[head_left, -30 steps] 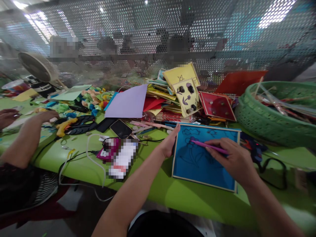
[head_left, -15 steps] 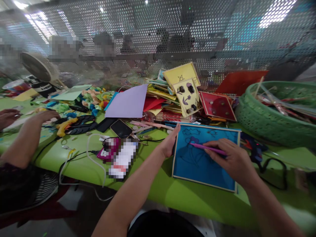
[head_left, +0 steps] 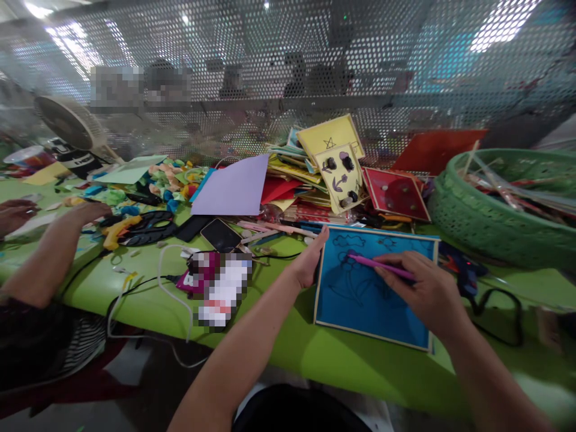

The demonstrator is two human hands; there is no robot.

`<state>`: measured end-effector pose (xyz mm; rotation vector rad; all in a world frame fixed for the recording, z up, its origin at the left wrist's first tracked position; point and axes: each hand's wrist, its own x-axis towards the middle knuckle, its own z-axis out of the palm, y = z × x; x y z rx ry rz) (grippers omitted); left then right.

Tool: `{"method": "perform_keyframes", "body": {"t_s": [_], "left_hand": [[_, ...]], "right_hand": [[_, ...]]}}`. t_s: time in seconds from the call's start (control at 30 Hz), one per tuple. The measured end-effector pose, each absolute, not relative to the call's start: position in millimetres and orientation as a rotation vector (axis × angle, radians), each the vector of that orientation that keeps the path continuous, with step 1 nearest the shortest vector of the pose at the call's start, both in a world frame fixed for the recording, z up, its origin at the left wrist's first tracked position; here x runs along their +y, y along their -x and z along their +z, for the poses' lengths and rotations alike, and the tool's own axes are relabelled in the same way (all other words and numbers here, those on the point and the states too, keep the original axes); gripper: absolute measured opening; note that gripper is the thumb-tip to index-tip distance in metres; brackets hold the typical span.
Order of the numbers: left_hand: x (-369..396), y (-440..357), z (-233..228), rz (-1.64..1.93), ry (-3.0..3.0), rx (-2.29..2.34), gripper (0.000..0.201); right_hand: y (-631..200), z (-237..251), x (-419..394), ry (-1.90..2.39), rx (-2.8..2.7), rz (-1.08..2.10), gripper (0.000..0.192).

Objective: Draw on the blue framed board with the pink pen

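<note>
1 blue framed panel (head_left: 373, 318) on green surface (head_left: 360, 367), left edge gripped by left hand (head_left: 311, 259), drawn flower (head_left: 350, 281) beneath purple pen (head_left: 382, 265) pinched in right hand (head_left: 423, 289), could skid, straying the line, should left grip slacken

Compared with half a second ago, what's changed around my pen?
The purple pen in your right hand has moved: its tip shifted slightly away from you and to the right, at the drawn flower head. Neither hand took hold or let go; your left hand still holds the blue board.

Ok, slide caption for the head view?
Right hand holds purple pen at flower drawing on framed blue board; left hand grips its edge.
</note>
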<state>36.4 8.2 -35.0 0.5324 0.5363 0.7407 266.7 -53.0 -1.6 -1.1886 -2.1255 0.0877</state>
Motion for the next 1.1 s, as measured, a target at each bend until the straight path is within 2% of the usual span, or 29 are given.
{"method": "perform_keyframes", "body": {"t_s": [0.7, 1.1], "left_hand": [[2.4, -38.4, -25.1, 0.772, -0.526, 0.607, 0.068], [1.8, -39.8, -22.2, 0.753, -0.520, 0.621, 0.066]], "right_hand": [[-263.6, 1.1, -54.9, 1.157, -2.193, 0.159, 0.011], [-261.8, -2.0, -53.3, 1.156, -2.149, 0.061, 0.013]]}}
